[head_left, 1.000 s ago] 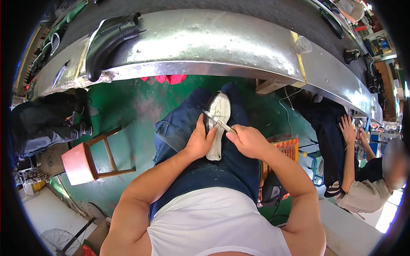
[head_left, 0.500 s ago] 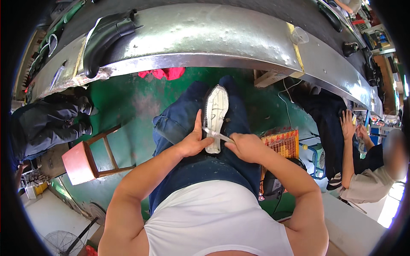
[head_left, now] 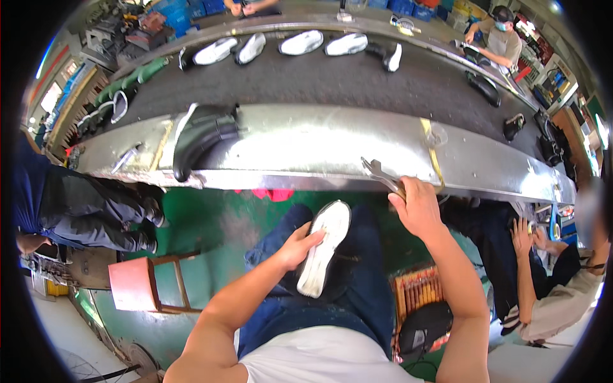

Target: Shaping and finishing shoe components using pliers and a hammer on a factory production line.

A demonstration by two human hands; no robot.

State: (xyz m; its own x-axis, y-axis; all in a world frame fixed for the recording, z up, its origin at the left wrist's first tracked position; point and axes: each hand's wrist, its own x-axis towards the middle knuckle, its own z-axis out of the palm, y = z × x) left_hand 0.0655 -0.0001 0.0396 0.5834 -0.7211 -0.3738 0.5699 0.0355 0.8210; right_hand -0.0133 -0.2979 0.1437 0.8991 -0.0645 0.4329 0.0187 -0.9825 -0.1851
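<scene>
Holding shoe [head_left: 327, 247] and, seemingly, pincers [head_left: 381, 174].

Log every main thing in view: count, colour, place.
Metal ledge: one, silver, across middle
Worktop: one, dark grey, beyond ledge
Shoes: five, white-soled, worktop's far side
Dark footwear: several, black, worktop's right end
Boot: one, black, ledge's left
Cup: one, clear, ledge's right
Cloth: one, red, under ledge
Stool: one, reddish seat, lower left
Bag: one, black, lower right
Co-workers: at least four, varied clothing, around worktop
Held shoe: one, white-soled, lower centre
Metal hand tool: one, grey, centre right
Left hand: one, holding shoe
Right hand: one, holding tool
</scene>
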